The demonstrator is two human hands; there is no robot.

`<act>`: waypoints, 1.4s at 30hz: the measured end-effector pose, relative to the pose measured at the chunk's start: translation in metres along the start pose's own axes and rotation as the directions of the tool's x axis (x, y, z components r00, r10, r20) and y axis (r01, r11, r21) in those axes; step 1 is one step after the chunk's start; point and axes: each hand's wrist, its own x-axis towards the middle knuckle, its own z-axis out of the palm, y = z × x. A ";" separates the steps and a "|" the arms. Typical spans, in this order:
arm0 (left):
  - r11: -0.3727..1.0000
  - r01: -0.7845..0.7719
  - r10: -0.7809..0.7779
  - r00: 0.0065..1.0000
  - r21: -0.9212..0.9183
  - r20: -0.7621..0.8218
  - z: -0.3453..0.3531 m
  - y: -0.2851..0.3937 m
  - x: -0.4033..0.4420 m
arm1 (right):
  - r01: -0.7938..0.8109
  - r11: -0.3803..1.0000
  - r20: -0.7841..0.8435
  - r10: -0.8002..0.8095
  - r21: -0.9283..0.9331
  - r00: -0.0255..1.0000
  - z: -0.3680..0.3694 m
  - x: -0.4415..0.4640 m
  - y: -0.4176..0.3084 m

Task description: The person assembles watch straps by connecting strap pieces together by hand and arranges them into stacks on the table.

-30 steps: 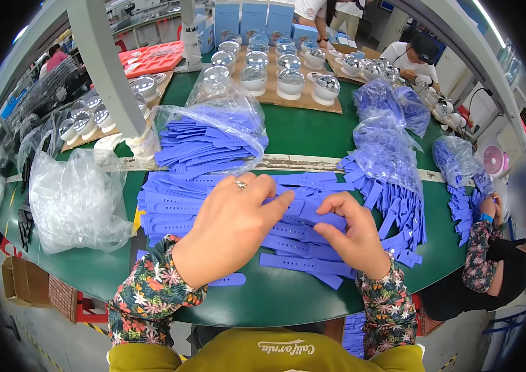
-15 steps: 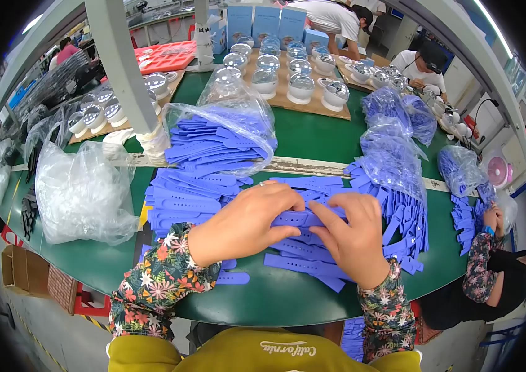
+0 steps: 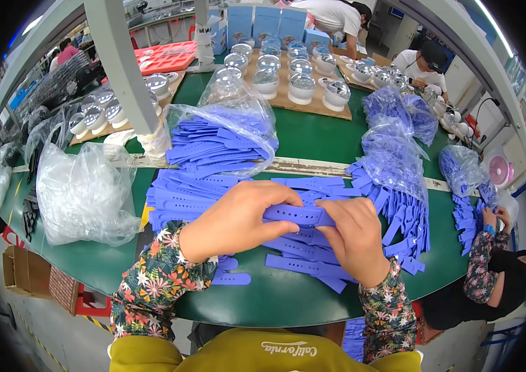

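Blue and rubbery-looking, the held strap, likely light, flexible and best gripped near its ends, is pinched thumb-to-finger by the left hand and right hand above loose straps on the table.

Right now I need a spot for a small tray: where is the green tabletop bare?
Bare green tabletop shows along the near edge, between the floral sleeves, short of the loose blue straps, and farther off between the brown board and pale strip, flanked by bagged straps. Crowded: beneath the left hand and right hand, and at left, where the clear bag sits.
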 end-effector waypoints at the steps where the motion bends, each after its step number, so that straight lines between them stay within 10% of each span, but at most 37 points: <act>1: 1.000 -0.014 0.014 1.000 0.007 0.000 0.000 -0.001 0.000 | -0.004 1.000 0.001 0.004 0.007 1.000 -0.001 0.001 -0.001; 30: 0.982 0.135 -0.138 0.990 -0.131 -0.013 0.015 0.004 0.002 | -0.071 0.997 0.001 0.071 -0.004 0.997 -0.001 0.005 -0.009; 42: 0.907 0.288 -0.261 0.957 -0.307 0.127 0.024 0.002 0.001 | -0.194 0.938 0.120 0.166 0.289 0.979 0.006 0.001 0.000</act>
